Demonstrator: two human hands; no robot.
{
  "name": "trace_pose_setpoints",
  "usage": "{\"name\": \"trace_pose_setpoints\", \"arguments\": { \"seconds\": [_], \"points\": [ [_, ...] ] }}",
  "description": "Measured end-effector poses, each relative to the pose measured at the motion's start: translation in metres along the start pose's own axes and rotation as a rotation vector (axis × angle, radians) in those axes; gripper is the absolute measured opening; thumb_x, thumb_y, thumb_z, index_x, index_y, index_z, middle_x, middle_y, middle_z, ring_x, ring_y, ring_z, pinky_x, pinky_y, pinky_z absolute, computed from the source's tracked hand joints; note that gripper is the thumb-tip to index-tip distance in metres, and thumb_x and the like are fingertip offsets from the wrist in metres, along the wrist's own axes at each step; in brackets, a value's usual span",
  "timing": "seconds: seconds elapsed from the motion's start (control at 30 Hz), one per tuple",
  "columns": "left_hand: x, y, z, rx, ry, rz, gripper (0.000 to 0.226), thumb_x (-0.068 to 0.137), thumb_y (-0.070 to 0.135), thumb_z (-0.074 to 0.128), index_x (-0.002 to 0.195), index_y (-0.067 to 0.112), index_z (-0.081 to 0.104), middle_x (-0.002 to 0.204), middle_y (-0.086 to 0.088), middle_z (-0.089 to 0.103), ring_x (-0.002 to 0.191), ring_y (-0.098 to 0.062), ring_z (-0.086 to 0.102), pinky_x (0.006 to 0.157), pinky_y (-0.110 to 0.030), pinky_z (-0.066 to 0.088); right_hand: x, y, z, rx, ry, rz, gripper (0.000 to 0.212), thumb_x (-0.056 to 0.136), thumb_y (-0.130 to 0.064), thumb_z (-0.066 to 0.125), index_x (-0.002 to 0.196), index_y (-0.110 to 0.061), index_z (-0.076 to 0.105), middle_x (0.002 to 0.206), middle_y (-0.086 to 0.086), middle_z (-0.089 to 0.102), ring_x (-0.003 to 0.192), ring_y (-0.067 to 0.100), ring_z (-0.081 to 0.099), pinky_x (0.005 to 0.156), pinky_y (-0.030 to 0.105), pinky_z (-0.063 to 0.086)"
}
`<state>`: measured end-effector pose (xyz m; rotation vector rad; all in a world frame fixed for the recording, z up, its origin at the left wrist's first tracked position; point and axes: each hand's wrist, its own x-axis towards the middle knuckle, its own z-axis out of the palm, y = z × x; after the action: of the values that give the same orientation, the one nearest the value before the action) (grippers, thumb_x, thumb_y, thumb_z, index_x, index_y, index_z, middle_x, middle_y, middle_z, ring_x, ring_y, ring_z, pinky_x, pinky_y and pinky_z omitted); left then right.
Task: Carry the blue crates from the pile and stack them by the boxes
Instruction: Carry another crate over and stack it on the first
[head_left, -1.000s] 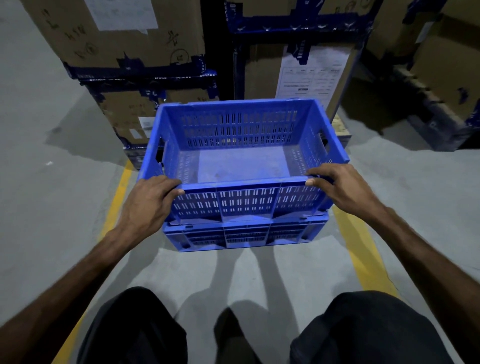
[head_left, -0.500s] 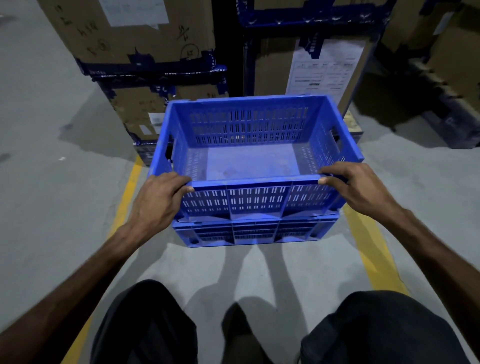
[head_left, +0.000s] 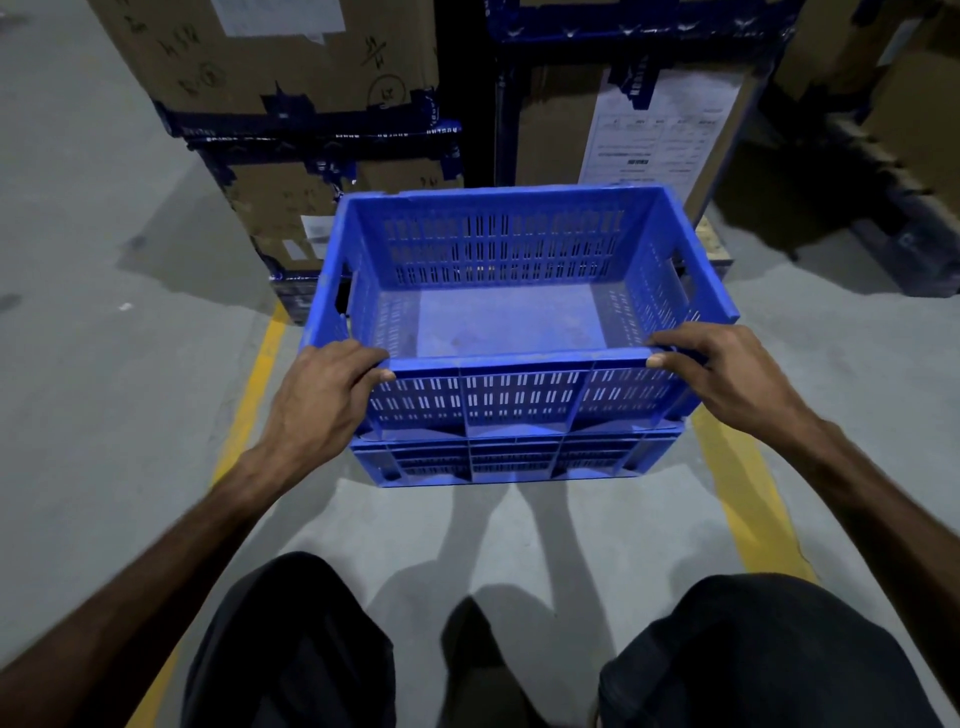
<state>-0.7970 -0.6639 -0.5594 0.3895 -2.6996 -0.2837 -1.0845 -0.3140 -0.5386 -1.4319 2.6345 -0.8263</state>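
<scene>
Right now the left hand (head_left: 324, 395) grips the near-left corner of the top blue crate (head_left: 514, 317), its fingers curled over the rim and the thumb pressed along the outer wall. The right hand (head_left: 727, 374) holds the near-right corner in much the same way, fingers hooked over the rim and the thumb tip laid flat on the near edge. Both forearms reach forward from the lower corners of the view.

That crate is empty, with slotted walls and a solid bottom, and it sits nested on a second blue crate (head_left: 511, 460), of which only the lower band shows beneath it. The lower crate stands on the grey concrete floor (head_left: 104, 364), between two yellow floor lines (head_left: 252, 389) that run away from the person on either side.

Just behind the crates stand stacked cardboard boxes (head_left: 291, 67) bound with dark blue tape, the left pile two high, and to its right another box bearing a white printed sheet (head_left: 660, 135). More cartons sit at the far right, in shadow. At the bottom edge the person's knees in dark trousers (head_left: 291, 639) frame the floor.
</scene>
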Motion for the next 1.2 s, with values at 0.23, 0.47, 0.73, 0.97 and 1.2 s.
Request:
{"name": "trace_pose_setpoints", "arguments": {
  "seconds": [0.23, 0.47, 0.73, 0.97, 1.2],
  "points": [
    [-0.0017, 0.0016, 0.0019, -0.033, 0.015, 0.001, 0.035, 0.103, 0.039, 0.047, 0.106, 0.013, 0.069, 0.09, -0.001, 0.068, 0.081, -0.026, 0.061, 0.075, -0.044, 0.045, -0.001, 0.0032, 0.0011, -0.001, -0.005, 0.021, 0.043, 0.097, -0.049, 0.054, 0.119, -0.016, 0.072, 0.111, -0.003, 0.073, 0.092, 0.014, 0.066, 0.075, 0.042, 0.057],
    [-0.0003, 0.0018, 0.0041, -0.083, 0.035, -0.027, 0.031, 0.102, 0.036, 0.052, 0.105, 0.012, 0.071, 0.086, -0.001, 0.067, 0.078, -0.026, 0.06, 0.073, -0.043, 0.044, 0.0008, 0.0029, 0.0002, 0.022, -0.011, 0.038, 0.039, 0.097, -0.044, 0.058, 0.119, -0.015, 0.072, 0.111, -0.001, 0.074, 0.093, 0.014, 0.066, 0.073, 0.033, 0.054],
    [0.0025, -0.0006, 0.001, -0.117, 0.027, 0.007, 0.033, 0.102, 0.036, 0.053, 0.105, 0.01, 0.072, 0.087, -0.003, 0.07, 0.077, -0.024, 0.062, 0.076, -0.045, 0.048, -0.0007, 0.0001, 0.0012, 0.029, -0.009, 0.05, 0.042, 0.095, -0.045, 0.058, 0.12, -0.015, 0.073, 0.114, 0.0, 0.074, 0.095, 0.015, 0.065, 0.074, 0.03, 0.052],
    [0.0031, -0.0006, 0.0003, -0.122, 0.042, 0.021, 0.033, 0.102, 0.035, 0.053, 0.104, 0.009, 0.072, 0.084, -0.003, 0.069, 0.074, -0.023, 0.06, 0.074, -0.044, 0.048, -0.003, -0.0008, 0.0034, 0.047, 0.025, 0.049, 0.047, 0.093, -0.05, 0.058, 0.119, -0.014, 0.073, 0.114, 0.001, 0.074, 0.097, 0.017, 0.066, 0.079, 0.037, 0.055],
    [0.0004, 0.0031, 0.0024, -0.142, 0.056, -0.009, 0.031, 0.103, 0.035, 0.053, 0.105, 0.011, 0.072, 0.084, -0.002, 0.067, 0.074, -0.023, 0.057, 0.072, -0.04, 0.044, 0.0014, 0.0003, 0.0014, 0.077, -0.005, 0.056, 0.039, 0.094, -0.041, 0.061, 0.119, -0.013, 0.072, 0.11, -0.002, 0.072, 0.091, 0.012, 0.064, 0.072, 0.019, 0.047]
  ]
}}
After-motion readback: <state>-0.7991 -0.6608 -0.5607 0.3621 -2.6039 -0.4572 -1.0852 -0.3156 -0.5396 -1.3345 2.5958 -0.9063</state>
